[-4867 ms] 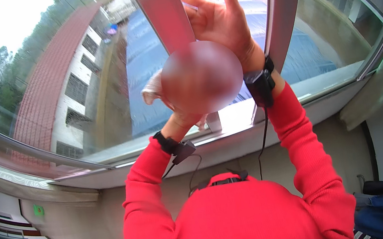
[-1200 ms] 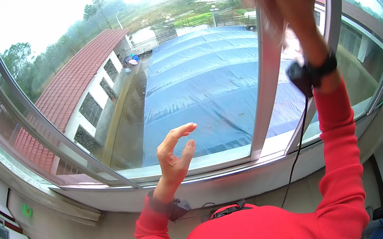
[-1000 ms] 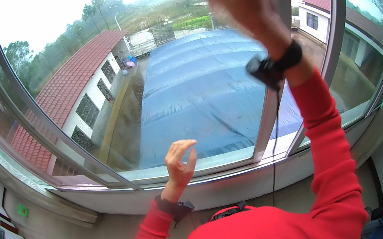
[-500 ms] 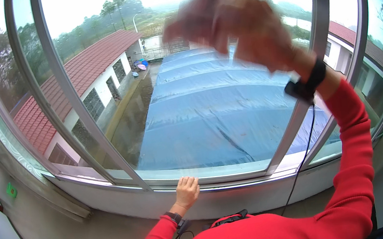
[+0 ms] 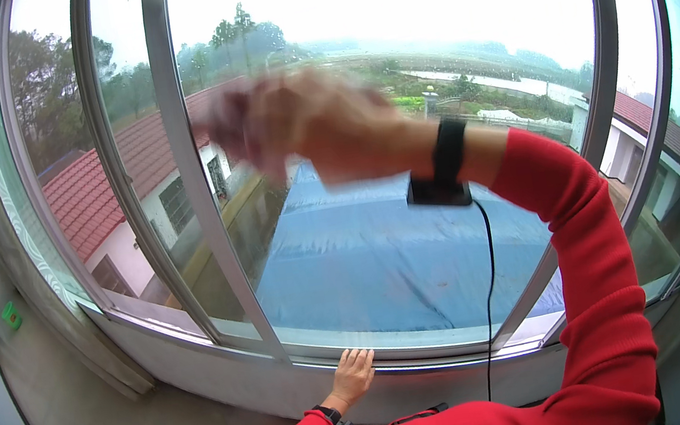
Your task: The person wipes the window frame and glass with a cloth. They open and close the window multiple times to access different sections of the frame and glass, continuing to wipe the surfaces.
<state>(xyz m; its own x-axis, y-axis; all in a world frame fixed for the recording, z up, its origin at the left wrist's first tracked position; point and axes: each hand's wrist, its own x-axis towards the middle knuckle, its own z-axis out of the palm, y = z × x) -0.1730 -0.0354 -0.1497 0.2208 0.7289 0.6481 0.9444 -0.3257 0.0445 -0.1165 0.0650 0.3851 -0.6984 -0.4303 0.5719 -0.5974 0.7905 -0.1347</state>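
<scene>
My right hand (image 5: 301, 130) is raised in front of the large window pane (image 5: 414, 236), near the left side of its frame. Motion smears its fingers, and a darker pinkish-brown patch shows at their ends; whether that is a held thing cannot be made out. A black band with a small box (image 5: 439, 189) circles my right wrist, and a black cable hangs from it. Lower down, my left hand (image 5: 353, 376) rests on the window sill (image 5: 415, 361), fingers laid over its edge and nothing seen in them. Another dark band (image 5: 331, 413) is on the left wrist.
Grey upright frames (image 5: 209, 188) divide the window. A pale curtain (image 5: 63, 298) hangs at the left, with a small green basket (image 5: 12, 316) beyond it. Outside lie a blue sheeted roof (image 5: 367, 279) and red-tiled buildings (image 5: 87, 197).
My right hand has swept left and somewhat down across the pane. The view has shifted, so the window sits further right and lower. My left hand stays on the sill.
</scene>
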